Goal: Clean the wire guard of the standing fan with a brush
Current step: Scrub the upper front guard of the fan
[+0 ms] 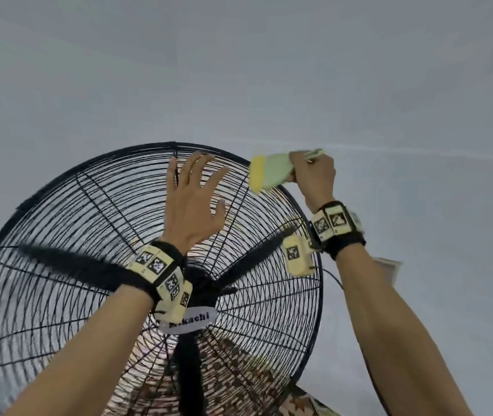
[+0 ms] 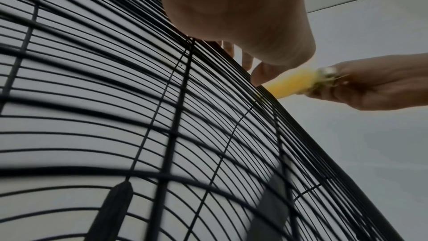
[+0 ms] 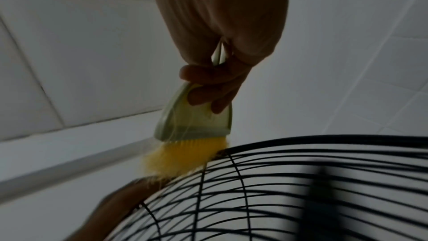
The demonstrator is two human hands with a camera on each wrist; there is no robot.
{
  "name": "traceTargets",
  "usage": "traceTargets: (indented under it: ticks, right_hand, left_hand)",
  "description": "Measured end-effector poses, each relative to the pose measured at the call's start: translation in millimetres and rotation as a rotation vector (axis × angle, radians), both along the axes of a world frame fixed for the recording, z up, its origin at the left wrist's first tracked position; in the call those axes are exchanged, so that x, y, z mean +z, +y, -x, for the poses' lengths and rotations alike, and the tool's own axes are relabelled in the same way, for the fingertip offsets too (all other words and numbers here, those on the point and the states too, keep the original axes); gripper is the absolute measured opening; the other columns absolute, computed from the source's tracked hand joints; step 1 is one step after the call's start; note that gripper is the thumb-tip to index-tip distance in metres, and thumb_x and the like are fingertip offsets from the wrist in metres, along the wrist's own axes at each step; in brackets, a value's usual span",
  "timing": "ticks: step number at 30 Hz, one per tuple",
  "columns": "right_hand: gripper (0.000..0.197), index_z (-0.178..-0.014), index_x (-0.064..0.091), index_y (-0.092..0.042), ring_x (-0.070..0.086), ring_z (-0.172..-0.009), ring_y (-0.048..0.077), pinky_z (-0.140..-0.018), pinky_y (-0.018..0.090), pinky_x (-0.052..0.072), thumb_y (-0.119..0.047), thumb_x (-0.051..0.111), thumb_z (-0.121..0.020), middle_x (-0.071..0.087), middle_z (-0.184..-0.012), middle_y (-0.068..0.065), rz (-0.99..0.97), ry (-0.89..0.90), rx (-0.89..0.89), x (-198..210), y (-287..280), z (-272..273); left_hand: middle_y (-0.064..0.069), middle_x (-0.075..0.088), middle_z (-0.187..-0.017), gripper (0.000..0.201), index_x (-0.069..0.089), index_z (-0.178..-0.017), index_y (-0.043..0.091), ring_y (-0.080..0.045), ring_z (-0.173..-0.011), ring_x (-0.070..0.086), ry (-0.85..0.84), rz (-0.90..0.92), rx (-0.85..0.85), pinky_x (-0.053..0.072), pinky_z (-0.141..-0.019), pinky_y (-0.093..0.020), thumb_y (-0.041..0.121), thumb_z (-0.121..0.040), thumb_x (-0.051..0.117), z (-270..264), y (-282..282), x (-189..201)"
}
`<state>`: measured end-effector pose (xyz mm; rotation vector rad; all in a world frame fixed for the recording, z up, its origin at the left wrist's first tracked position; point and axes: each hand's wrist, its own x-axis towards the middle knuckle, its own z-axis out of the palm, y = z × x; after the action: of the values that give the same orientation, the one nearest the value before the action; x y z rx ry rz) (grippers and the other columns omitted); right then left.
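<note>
Round black wire guard [image 1: 68, 223]: thin concentric rings crossed by straight radial spokes, domed, bounded by a thick rim. Behind the wires, dark blades [image 1: 68, 267]; at the hub, a white oval badge [image 1: 192, 321]. Left hand [image 1: 192, 202] spread flat, fingers straight, pressed on the guard's upper part. Right hand [image 1: 314, 175] curled round the pale green plastic brush [image 1: 272, 172], its frayed yellow bristles [image 3: 180, 158] touching the guard's upper right rim. Pale tiled wall [image 3: 81, 52] behind.
</note>
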<state>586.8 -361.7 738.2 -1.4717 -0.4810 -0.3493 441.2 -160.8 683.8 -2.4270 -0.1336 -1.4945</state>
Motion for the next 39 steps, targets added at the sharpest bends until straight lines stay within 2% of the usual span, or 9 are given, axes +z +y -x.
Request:
traceTargets:
  ticks: [2, 4, 8, 15, 19, 27, 32, 35, 39]
  right_hand:
    - [0.017, -0.086, 0.076, -0.003, 0.065, -0.057, 0.012, -0.054, 0.034, 0.055, -0.018, 0.071, -0.09, 0.069, -0.068, 0.008, -0.047, 0.036, 0.066, -9, -7, 3]
    - [0.015, -0.096, 0.076, -0.002, 0.064, -0.057, 0.008, -0.054, 0.024, 0.051, -0.016, 0.072, -0.091, 0.068, -0.071, 0.002, -0.146, 0.11, 0.117, -12, -14, 3]
    - [0.015, -0.104, 0.074, -0.01, 0.074, -0.071, 0.021, -0.067, 0.028, 0.06, -0.022, 0.072, -0.094, 0.073, -0.095, 0.013, -0.345, 0.154, 0.131, -8, -10, 17]
    - [0.019, -0.112, 0.074, 0.0, 0.062, -0.057, 0.004, -0.056, 0.016, 0.052, -0.006, 0.066, -0.096, 0.068, -0.1, 0.012, -0.223, 0.235, 0.28, -19, -17, 36]
    - [0.012, -0.107, 0.072, -0.004, 0.069, -0.068, 0.008, -0.067, 0.021, 0.058, -0.009, 0.067, -0.097, 0.068, -0.094, 0.01, -0.402, 0.224, 0.264, -11, -15, 33]
    - [0.021, -0.111, 0.072, 0.006, 0.069, -0.067, 0.011, -0.068, 0.025, 0.059, -0.006, 0.065, -0.096, 0.071, -0.088, 0.011, -0.259, 0.167, 0.259, -8, -23, 29]
    - [0.008, -0.1, 0.075, -0.012, 0.071, -0.064, 0.008, -0.067, 0.024, 0.06, -0.011, 0.067, -0.097, 0.07, -0.091, 0.007, -0.215, 0.113, 0.216, -18, -17, 38]
    - [0.012, -0.1, 0.077, -0.006, 0.063, -0.055, 0.004, -0.058, 0.02, 0.054, -0.009, 0.066, -0.097, 0.069, -0.084, 0.007, -0.059, 0.109, 0.255, -26, -24, 48]
    - [0.011, -0.107, 0.075, -0.02, 0.073, -0.072, 0.012, -0.073, 0.031, 0.063, -0.021, 0.07, -0.098, 0.074, -0.095, 0.006, -0.265, 0.039, 0.17, -26, -27, 61]
  left_hand:
    - [-0.011, 0.045, -0.156, 0.067, 0.056, -0.147, 0.024, -0.034, -0.153, 0.031, -0.003, 0.005, 0.007, 0.008, -0.125, -0.065, 0.039, -0.082, 0.057, 1, 2, 0]
    - [-0.01, 0.044, -0.157, 0.068, 0.055, -0.148, 0.025, -0.033, -0.154, 0.03, 0.003, 0.007, 0.01, 0.008, -0.125, -0.064, 0.04, -0.082, 0.056, 2, 2, 0]
    - [-0.011, 0.045, -0.157, 0.068, 0.055, -0.148, 0.025, -0.033, -0.153, 0.031, 0.008, 0.008, -0.002, 0.008, -0.125, -0.064, 0.041, -0.082, 0.054, 2, 0, 0]
    - [-0.01, 0.044, -0.158, 0.067, 0.056, -0.147, 0.023, -0.032, -0.154, 0.03, 0.004, 0.01, -0.005, 0.007, -0.125, -0.064, 0.042, -0.083, 0.053, 4, 5, 0]
    - [-0.01, 0.043, -0.159, 0.067, 0.056, -0.147, 0.024, -0.031, -0.154, 0.029, 0.001, 0.023, -0.02, 0.001, -0.128, -0.059, 0.041, -0.082, 0.055, 3, 3, 0]
    - [-0.009, 0.045, -0.157, 0.067, 0.057, -0.147, 0.024, -0.032, -0.153, 0.031, -0.017, 0.03, -0.057, 0.003, -0.127, -0.061, 0.04, -0.081, 0.056, 5, 5, 0]
    - [-0.01, 0.047, -0.156, 0.067, 0.058, -0.146, 0.023, -0.032, -0.153, 0.032, -0.032, 0.025, -0.066, 0.005, -0.127, -0.062, 0.041, -0.081, 0.056, 3, 3, -1]
    - [-0.01, 0.045, -0.157, 0.065, 0.056, -0.148, 0.025, -0.032, -0.154, 0.03, -0.02, 0.037, -0.054, 0.004, -0.127, -0.061, 0.043, -0.085, 0.056, 3, 6, -1]
    - [-0.009, 0.043, -0.159, 0.066, 0.055, -0.148, 0.025, -0.031, -0.155, 0.028, 0.012, 0.042, -0.047, 0.005, -0.126, -0.063, 0.043, -0.084, 0.054, 4, 3, -1]
